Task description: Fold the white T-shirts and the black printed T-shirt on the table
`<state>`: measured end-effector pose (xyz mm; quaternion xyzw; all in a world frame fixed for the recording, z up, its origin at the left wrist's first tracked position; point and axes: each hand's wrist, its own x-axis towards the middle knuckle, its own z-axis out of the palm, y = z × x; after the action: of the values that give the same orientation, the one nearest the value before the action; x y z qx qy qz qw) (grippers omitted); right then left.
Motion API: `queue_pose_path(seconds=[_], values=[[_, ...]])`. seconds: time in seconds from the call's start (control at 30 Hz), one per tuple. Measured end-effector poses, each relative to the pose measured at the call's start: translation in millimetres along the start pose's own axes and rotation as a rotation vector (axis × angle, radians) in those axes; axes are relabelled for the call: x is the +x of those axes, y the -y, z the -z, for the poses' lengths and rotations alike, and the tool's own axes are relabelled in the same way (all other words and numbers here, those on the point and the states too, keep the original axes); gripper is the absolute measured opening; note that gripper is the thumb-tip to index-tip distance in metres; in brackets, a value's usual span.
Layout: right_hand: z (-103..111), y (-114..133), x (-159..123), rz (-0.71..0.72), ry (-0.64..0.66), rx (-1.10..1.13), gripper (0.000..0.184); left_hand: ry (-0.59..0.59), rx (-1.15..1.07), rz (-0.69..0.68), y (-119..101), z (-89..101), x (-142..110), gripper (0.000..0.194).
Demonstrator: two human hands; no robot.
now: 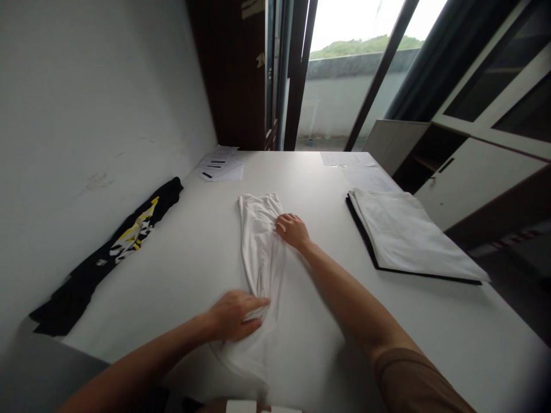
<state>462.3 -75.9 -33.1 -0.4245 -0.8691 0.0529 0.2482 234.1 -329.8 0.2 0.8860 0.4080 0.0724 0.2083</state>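
Cloth (pixel 253 229), white and rumpled, laid long from twelve o'clock toward six at mid-table, both hands on it.
Left hand (pixel 236 314), at seven o'clock: partly open, forefinger stretched across the near part, thumb apart from it; no clear pinch seen. Right hand (pixel 293 230), at one o'clock: fingers together, bent over the cloth's right edge near the far end; cannot tell whether any fabric is gripped. Near end blurred. White table (pixel 318 195) beneath. Black garment (pixel 90 275) with yellow-and-white print, nine o'clock, along the wall. Folded white fabric (pixel 408 229) at three, dark fabric (pixel 365 236) showing under it. Papers at eleven (pixel 230 170) and one.
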Motion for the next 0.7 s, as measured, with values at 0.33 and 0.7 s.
queue_pose_path(seconds=[0.33,0.7], values=[[-32.5,16.0,2.7,0.163,0.288,0.044,0.062,-0.278,0.044,-0.024,10.7,26.6,28.6,0.024],[-25.4,-43.2,10.5,-0.167,0.295,-0.149,0.071,-0.022,0.206,-0.195,5.9,-13.7,59.6,0.072]])
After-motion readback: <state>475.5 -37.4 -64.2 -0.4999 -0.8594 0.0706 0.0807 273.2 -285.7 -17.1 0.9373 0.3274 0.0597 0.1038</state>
